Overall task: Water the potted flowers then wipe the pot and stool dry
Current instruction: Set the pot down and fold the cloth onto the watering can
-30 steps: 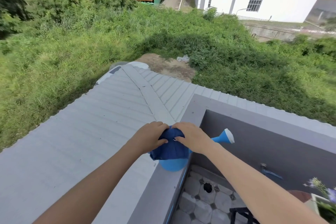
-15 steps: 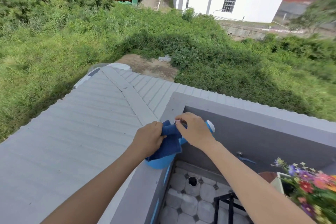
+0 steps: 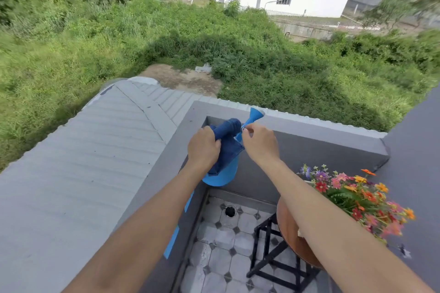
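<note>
A light blue watering can [image 3: 223, 173] sits at the corner of the grey parapet wall [image 3: 309, 131], its spout head [image 3: 256, 113] pointing up and away. A dark blue cloth [image 3: 227, 135] is draped over it. My left hand [image 3: 202, 147] grips the cloth from the left. My right hand [image 3: 260, 141] pinches something at the cloth's right edge beside the spout; what exactly it holds is hidden by the fingers. The potted flowers [image 3: 352, 195], many-coloured, stand on a round wooden stool [image 3: 289, 228] with black legs, low on the right, partly behind my right forearm.
Below lies a tiled balcony floor [image 3: 219, 257] with a drain hole [image 3: 230, 211]. A corrugated grey roof [image 3: 83, 162] spreads to the left beyond the wall. A dark wall [image 3: 414, 150] rises on the right. Blue tape strips [image 3: 172, 242] mark the wall's inner face.
The view has swung right and down, bringing the flowers and stool into sight. My hands have worked the cloth up on the can, and my right hand now pinches near the spout.
</note>
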